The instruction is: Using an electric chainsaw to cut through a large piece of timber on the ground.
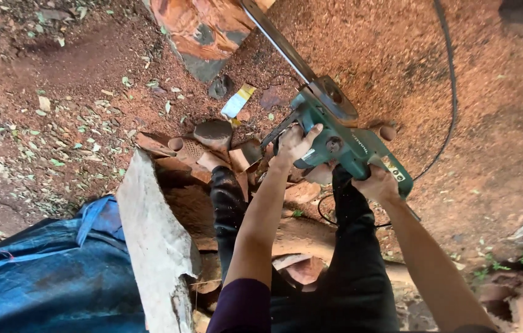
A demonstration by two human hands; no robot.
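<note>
A green electric chainsaw (341,145) is held just right of the frame's centre, its body slanting from the centre down toward the right. The left hand (295,143) is wrapped around the front handle at the middle of the frame, fingers curled closed over the bar and the thumb laid up against the green housing. The right hand (377,183) is closed around the rear grip, slightly lower and further right; its fingertips are hidden under the housing. The guide bar (277,40) is seen running from the saw body up and to the left, where it meets a reddish-orange log (203,28) at the top edge of the frame. A black power cable (449,86) is seen curving from the upper right down to the rear of the saw.

Reddish sawdust (397,55) is spread thickly over the ground in the upper right. Short cut wood pieces (212,145) are piled left of the left hand. A pale, rough slab (156,240) is seen in the lower left, with a blue tarpaulin (45,277) just beside it at the lower left corner. Dark trouser legs (354,265) fill the bottom centre.
</note>
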